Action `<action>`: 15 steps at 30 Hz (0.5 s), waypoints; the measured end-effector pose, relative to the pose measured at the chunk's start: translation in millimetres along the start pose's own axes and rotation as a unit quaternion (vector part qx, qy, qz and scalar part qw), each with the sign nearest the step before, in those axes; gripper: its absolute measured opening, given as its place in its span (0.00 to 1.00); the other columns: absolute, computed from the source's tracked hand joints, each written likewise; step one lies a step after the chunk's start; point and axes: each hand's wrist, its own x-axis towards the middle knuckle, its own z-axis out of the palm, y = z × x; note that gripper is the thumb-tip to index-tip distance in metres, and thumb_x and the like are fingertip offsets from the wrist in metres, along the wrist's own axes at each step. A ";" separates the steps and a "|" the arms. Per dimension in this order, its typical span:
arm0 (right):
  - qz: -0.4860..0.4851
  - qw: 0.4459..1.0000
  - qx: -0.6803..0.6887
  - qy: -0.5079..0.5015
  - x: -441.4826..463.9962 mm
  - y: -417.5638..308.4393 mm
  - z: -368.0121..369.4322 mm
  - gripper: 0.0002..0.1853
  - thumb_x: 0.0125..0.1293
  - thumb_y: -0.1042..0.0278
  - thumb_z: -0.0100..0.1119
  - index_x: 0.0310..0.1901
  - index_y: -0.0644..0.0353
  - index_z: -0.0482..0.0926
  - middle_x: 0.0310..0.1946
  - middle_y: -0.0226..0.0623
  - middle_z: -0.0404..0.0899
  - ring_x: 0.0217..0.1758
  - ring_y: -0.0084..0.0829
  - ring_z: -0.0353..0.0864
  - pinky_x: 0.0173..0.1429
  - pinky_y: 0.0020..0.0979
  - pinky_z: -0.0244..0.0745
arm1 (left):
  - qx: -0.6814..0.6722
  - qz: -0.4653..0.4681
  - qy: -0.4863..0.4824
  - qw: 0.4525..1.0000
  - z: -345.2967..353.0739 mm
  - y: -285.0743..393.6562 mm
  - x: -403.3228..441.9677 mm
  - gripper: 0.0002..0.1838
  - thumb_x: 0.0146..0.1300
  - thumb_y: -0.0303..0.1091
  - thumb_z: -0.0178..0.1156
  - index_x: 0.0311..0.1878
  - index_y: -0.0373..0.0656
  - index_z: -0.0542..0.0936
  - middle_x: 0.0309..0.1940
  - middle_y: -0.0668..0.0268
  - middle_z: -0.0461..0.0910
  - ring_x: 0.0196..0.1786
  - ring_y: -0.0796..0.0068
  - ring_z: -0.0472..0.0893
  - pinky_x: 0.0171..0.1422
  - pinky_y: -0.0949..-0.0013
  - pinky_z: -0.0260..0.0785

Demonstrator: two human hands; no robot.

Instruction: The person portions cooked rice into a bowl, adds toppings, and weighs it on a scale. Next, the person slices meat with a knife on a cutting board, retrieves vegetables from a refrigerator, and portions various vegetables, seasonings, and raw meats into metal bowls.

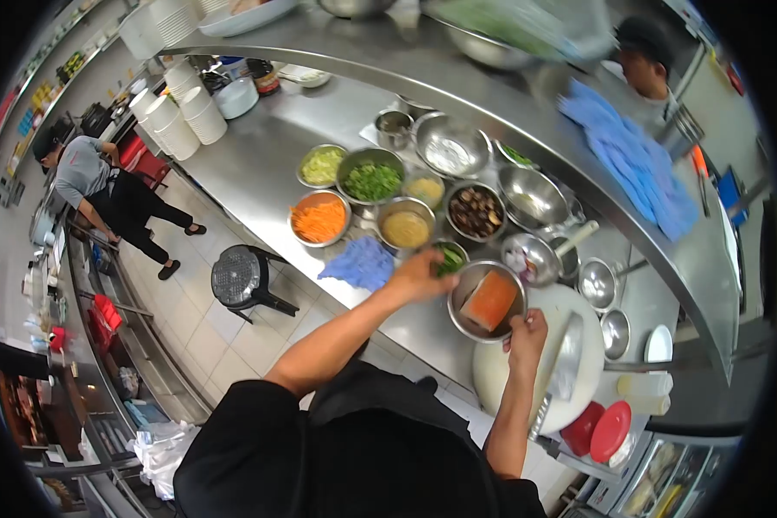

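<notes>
My right hand (527, 332) grips the rim of a steel bowl (463, 321) that holds an orange-pink block (490, 300), perhaps fish. The bowl is over the edge of a round white cutting board (501, 380). On that board lies a cleaver (567, 358), right of my right hand. My left hand (419, 278) is beside a small bowl of green pieces (450, 258), fingers partly spread; whether it touches the bowl is unclear. Near it sit a crumpled blue cloth (360, 263), a bowl of shredded carrot (318, 219) and a bowl of yellowish paste (406, 228).
Bowls of chopped greens (371, 177) and dark mushrooms (475, 211) stand farther back. A steel shelf (527, 104) with a blue towel (626, 151) overhangs the counter. A black stool (240, 274) is on the floor. One person (104, 186) stands at left, another (647, 65) behind the shelf.
</notes>
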 end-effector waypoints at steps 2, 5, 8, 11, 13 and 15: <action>-0.007 1.000 0.004 -0.026 -9.7 -3.5 52.8 0.06 0.52 0.79 0.51 0.29 0.58 0.65 0.15 0.31 0.66 0.06 0.22 0.61 0.06 0.24 0.56 | -0.247 -0.190 -0.136 0.940 -30.6 -41.2 -15.1 0.19 0.55 0.37 0.64 0.45 0.38 0.71 0.34 0.60 0.75 0.29 0.72 0.78 0.27 0.68 0.73; -0.039 0.993 -0.006 -0.110 -18.6 -3.5 143.0 0.08 0.55 0.75 0.52 0.35 0.59 0.65 0.21 0.32 0.69 0.11 0.22 0.65 0.10 0.24 0.59 | -0.349 -0.183 -0.032 0.919 -101.5 -73.5 -38.7 0.15 0.55 0.32 0.61 0.43 0.40 0.70 0.32 0.61 0.75 0.26 0.74 0.76 0.23 0.70 0.72; -0.066 0.972 -0.027 -0.225 -26.5 2.9 239.1 0.12 0.58 0.70 0.54 0.42 0.60 0.64 0.27 0.34 0.71 0.17 0.21 0.69 0.15 0.23 0.63 | -0.332 -0.170 0.083 0.924 -196.2 -107.5 -62.4 0.14 0.53 0.30 0.59 0.43 0.40 0.69 0.30 0.61 0.75 0.23 0.74 0.75 0.20 0.71 0.70; -0.083 0.943 -0.049 -0.318 -36.6 18.6 307.3 0.17 0.61 0.65 0.56 0.48 0.61 0.64 0.33 0.35 0.74 0.22 0.21 0.73 0.19 0.23 0.66 | -0.307 -0.163 0.188 0.919 -273.3 -137.5 -90.0 0.14 0.52 0.27 0.57 0.42 0.41 0.68 0.28 0.62 0.74 0.21 0.74 0.73 0.18 0.71 0.68; -0.079 0.929 -0.062 -0.356 -43.2 31.1 328.6 0.21 0.63 0.62 0.57 0.53 0.62 0.64 0.37 0.36 0.76 0.26 0.21 0.76 0.22 0.23 0.69 | -0.296 -0.163 0.239 0.910 -308.1 -156.7 -106.9 0.13 0.51 0.25 0.56 0.41 0.42 0.67 0.27 0.62 0.74 0.19 0.74 0.73 0.16 0.72 0.67; -0.044 0.907 -0.085 -0.410 -50.5 35.6 335.0 0.23 0.65 0.61 0.56 0.56 0.62 0.64 0.41 0.36 0.76 0.29 0.21 0.77 0.24 0.22 0.70 | -0.289 -0.166 0.276 0.902 -330.0 -176.4 -120.5 0.13 0.50 0.24 0.54 0.40 0.42 0.67 0.26 0.62 0.74 0.17 0.74 0.72 0.15 0.72 0.66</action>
